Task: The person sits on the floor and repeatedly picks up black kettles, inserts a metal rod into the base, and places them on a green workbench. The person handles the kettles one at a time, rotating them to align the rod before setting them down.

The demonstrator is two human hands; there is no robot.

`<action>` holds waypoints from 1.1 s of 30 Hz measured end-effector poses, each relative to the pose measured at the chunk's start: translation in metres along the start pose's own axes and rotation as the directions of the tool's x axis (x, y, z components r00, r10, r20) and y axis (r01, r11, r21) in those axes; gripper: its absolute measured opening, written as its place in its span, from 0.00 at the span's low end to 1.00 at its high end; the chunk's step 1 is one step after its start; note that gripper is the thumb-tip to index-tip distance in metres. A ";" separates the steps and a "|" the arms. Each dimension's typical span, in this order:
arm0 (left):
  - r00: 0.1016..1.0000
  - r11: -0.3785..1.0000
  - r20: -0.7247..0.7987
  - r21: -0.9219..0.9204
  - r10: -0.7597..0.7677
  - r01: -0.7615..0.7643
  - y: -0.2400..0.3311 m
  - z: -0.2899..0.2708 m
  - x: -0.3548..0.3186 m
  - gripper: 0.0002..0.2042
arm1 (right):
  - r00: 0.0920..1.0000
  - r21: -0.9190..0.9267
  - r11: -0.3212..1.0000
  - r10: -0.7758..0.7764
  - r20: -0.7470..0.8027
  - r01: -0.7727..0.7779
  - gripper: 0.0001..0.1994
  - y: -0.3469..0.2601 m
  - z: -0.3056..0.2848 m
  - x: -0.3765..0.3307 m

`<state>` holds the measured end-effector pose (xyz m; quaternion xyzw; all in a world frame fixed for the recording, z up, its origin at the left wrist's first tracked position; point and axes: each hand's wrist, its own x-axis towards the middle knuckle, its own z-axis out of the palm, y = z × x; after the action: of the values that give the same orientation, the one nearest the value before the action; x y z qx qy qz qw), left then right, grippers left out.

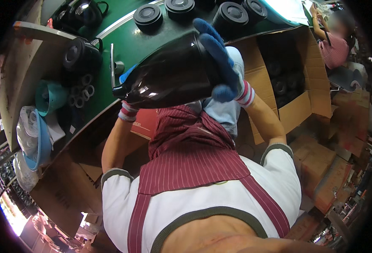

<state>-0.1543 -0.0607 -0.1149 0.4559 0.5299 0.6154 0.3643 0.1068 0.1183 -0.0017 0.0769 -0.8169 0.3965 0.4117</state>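
Observation:
A glossy black tapered jug body (169, 74) lies on its side in the air above my lap, its narrow end to the left and its wide end to the right. My right hand (219, 61), in a blue knitted glove, grips the wide end, fingers over the far side and thumb on the near side. Mostly hidden behind the narrow end, my left hand (127, 75) holds it from beneath; only a bit of blue glove and the striped cuff show. Just beyond that end stands an upright metal rod (112, 63) beside a small round metal fitting (119, 66).
Several black ribbed round parts (148, 16) stand along the green table (122, 36). Black handled jugs (82, 55), pale rings (84, 90) and a teal bucket (51, 97) are at left. An open carton (295, 114) of black parts stands right; another person (335, 48) sits beyond.

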 end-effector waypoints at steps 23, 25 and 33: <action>0.832 0.306 0.365 -0.805 -0.418 0.507 -0.040 0.022 -0.003 0.25 | 0.999 -0.337 0.941 -0.007 -0.048 -0.010 0.50 -0.023 -0.017 -0.003; 0.869 0.489 0.291 -0.735 -0.400 0.471 -0.032 0.014 -0.008 0.25 | 0.993 -0.309 0.946 0.070 -0.099 -0.097 0.50 -0.028 -0.016 -0.008; 0.984 0.979 0.108 -0.133 -0.141 0.155 0.034 -0.002 0.021 0.28 | 0.766 0.524 0.779 0.555 -0.323 -0.344 0.39 -0.029 0.002 -0.031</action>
<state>-0.1622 -0.0475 -0.0779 0.4180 0.4988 0.5994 0.4660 0.1388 0.0913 -0.0077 -0.1333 -0.5787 0.6636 0.4550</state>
